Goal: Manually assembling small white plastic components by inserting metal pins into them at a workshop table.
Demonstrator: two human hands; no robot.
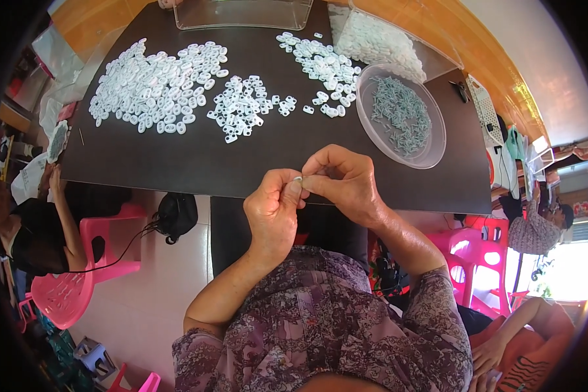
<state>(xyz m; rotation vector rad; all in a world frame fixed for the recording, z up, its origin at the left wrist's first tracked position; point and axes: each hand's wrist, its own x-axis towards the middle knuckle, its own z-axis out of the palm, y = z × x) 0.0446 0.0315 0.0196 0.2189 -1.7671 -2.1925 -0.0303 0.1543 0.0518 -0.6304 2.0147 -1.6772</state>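
Note:
Both of my hands meet just over the table's near edge. In my left hand [272, 204], a small white plastic piece [298, 178] is pinched between thumb and forefinger. My right hand [343, 186] has its thumb and fingers closed at that same piece; whatever else it grips is hidden by the fingertips. Beyond them lies a pile of small flat white pieces with holes [239, 108]. A larger heap of white oval pieces [153, 88] spreads to the left. Further right are loose white pieces [323, 65] and a round clear bowl [430, 157] containing many thin grey-green pins [400, 114].
At the back of the dark table [163, 157] stand a clear tray [242, 25] and a clear container of white pieces [379, 42]. A black-handled tool [460, 91] lies at the right. Pink chairs [62, 297] and other people are on both sides.

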